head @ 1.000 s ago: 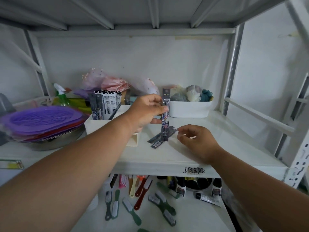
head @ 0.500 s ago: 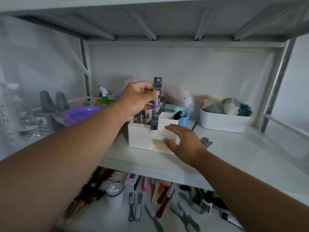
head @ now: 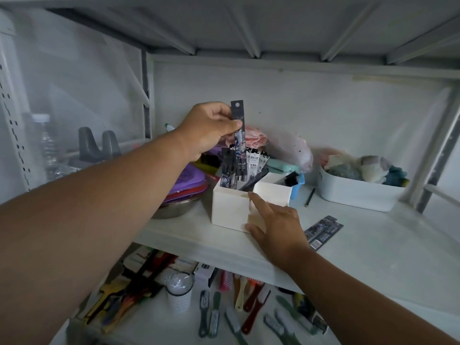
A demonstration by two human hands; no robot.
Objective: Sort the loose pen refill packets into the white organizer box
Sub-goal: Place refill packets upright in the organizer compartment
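The white organizer box (head: 229, 207) stands on the shelf with several refill packets upright in its left compartment. My left hand (head: 207, 129) pinches a long dark refill packet (head: 238, 135) upright, its lower end down among the packets in that compartment. My right hand (head: 276, 221) rests against the box's front, fingers straight, the forefinger touching the rim. Two or three loose refill packets (head: 322, 231) lie flat on the shelf just right of my right hand.
A white tub (head: 356, 194) of soft items sits at the back right, with a pencil (head: 310, 196) before it. A purple lid stack on a metal bowl (head: 181, 188) is left of the box. Brushes (head: 249, 307) lie on the lower shelf.
My left hand carried the packet from the loose pile over to the organizer and lowered its end into the left compartment. My right hand left the pile and came against the box front.
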